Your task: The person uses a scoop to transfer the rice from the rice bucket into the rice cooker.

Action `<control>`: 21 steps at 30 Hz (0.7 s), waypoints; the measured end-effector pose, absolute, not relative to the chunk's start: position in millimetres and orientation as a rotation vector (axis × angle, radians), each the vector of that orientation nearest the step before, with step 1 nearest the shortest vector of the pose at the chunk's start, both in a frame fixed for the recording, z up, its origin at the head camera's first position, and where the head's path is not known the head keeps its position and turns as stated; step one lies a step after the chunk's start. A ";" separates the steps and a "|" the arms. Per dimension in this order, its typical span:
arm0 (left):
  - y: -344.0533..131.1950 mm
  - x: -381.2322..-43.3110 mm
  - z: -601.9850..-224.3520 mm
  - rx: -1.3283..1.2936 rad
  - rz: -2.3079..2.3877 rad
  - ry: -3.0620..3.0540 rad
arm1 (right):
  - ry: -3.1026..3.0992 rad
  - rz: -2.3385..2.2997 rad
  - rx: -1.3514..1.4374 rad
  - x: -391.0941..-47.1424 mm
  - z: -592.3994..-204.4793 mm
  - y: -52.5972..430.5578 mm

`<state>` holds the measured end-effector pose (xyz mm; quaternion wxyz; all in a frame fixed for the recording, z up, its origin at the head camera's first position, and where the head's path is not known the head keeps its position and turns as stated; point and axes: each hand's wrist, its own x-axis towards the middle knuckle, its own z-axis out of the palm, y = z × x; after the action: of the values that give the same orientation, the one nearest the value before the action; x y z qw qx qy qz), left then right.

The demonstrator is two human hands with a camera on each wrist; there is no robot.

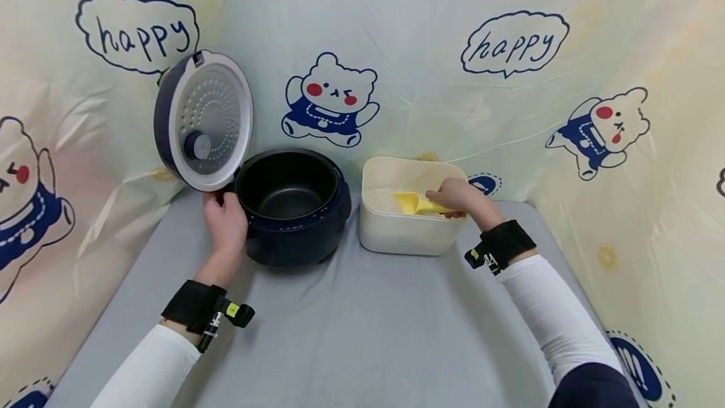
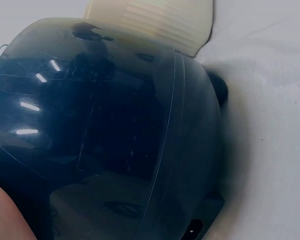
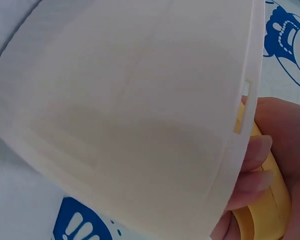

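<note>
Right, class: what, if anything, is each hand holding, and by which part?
The right hand holds the scoop by its handle. The left hand is at the cooker, below the lid; whether it grips cannot be told.

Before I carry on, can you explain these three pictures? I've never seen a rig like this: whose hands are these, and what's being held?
There is no robot: these are a person's bare left hand and right hand, with a black strap on each wrist. The wide picture comes from a head camera looking forward and down; the two close ones come from wrist cameras.

On the grey surface stand a round, glossy dark blue cooker with its lid raised and, to its right, a cream plastic container holding pale grains. The right hand holds a yellow scoop by its handle. The left hand is beside the cooker, below the lid; its exact grip is unclear.
</note>
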<state>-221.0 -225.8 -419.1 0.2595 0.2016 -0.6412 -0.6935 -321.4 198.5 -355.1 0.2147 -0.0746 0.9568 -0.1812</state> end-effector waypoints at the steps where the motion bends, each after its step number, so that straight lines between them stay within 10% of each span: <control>1: -225.9 -221.0 -419.0 0.547 -1.883 -1.736 | 2.651 -0.505 -0.212 -321.1 -355.3 197.7; 21: -226.8 -219.2 -420.1 0.549 -1.902 -1.719 | 2.499 -0.646 -0.266 -324.2 -343.6 209.6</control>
<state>-219.2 -226.8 -420.1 0.2568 0.2022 -0.6336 -0.7012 -324.2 209.6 -343.6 0.2702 -0.0986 0.9272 -0.2398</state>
